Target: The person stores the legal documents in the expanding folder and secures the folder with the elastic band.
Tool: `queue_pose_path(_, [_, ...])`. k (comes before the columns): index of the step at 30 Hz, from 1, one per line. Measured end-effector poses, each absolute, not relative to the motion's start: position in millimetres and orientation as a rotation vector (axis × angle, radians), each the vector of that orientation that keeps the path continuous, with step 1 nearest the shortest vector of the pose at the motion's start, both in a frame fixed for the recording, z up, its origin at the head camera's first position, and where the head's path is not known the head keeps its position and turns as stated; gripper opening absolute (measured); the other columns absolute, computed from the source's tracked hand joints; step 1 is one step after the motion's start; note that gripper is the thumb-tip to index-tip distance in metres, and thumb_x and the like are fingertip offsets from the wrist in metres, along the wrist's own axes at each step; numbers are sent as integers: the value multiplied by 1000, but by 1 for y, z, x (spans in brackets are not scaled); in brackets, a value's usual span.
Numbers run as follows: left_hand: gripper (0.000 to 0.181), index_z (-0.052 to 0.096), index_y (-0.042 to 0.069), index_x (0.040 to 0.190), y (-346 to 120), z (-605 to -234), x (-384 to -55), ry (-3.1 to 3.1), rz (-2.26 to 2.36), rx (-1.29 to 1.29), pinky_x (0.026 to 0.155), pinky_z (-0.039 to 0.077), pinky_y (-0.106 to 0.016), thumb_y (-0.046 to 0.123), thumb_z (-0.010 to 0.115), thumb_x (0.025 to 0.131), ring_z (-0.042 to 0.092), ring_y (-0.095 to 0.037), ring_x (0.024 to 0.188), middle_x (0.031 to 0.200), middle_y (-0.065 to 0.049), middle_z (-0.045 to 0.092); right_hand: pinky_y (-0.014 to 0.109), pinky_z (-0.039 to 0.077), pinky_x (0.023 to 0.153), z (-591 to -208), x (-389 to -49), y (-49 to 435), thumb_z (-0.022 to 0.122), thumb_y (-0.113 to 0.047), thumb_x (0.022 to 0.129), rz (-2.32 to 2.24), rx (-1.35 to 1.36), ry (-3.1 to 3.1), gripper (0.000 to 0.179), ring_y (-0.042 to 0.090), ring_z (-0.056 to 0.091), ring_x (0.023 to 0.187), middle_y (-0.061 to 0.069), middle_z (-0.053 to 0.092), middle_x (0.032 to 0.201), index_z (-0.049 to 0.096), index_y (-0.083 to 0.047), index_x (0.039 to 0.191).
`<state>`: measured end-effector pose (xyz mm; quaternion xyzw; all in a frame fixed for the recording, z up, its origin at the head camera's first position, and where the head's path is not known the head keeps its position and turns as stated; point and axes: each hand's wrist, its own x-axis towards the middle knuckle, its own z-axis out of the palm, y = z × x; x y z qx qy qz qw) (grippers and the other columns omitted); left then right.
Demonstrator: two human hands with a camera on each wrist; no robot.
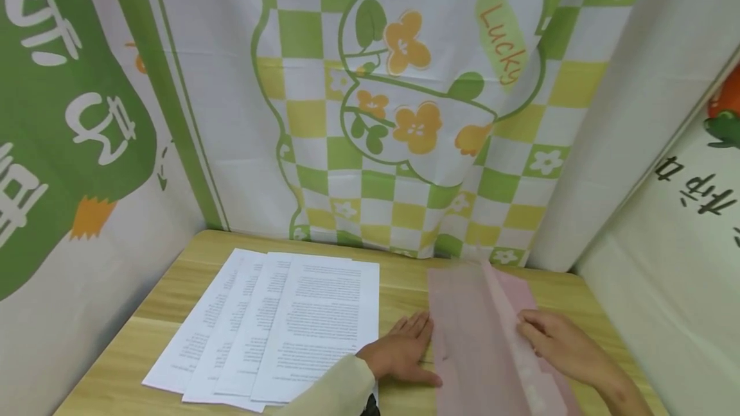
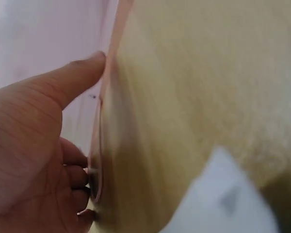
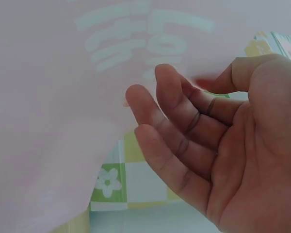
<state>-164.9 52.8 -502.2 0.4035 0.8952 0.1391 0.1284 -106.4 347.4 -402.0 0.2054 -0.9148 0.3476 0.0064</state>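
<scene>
On the near right of the wooden desk, my left hand lies flat, fingers straight and pressed against the left edge of a translucent pink plastic folder. The left wrist view shows my thumb laid along that edge and my curled lower fingertips touching it from the side, with the folder's rim standing just off the desk top.

My right hand sits to the right of it, holding up the folder's top flap, which rises tilted along the middle crease. In the right wrist view my fingers are loosely bent beneath the pink sheet and my thumb reaches up behind it; whether the thumb truly pinches the sheet I cannot tell. Pale printed characters show through the plastic there.

Left of the folder and just beside my left hand, four printed sheets of paper lie fanned and overlapping on the desk. My pale yellow sleeve crosses their near right corner. Behind the desk hangs a green and yellow checked curtain with orange flowers and the word "Lucky".
</scene>
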Motion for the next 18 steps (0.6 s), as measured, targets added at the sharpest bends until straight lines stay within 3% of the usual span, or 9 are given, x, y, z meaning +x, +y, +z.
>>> queue_pose_path(9, [83,46,3,153,36,-507,-177,2659,460,1214,116,31,-31,59,65,96,35,-22,147,158,-15,42,26,45,51,-408,-109,348,51,-7,108,1171,588,-2897,32,4,47,60,-13,40,69,46,-14,77])
queue_pose_path(18, [61,58,11,145,-18,-482,-181,2810,618,980,99,51,-38,49,68,98,61,-22,125,139,-5,63,29,50,56,-412,-111,349,52,-1,106,1122,680,-2832,30,5,49,64,-15,42,71,50,-15,79])
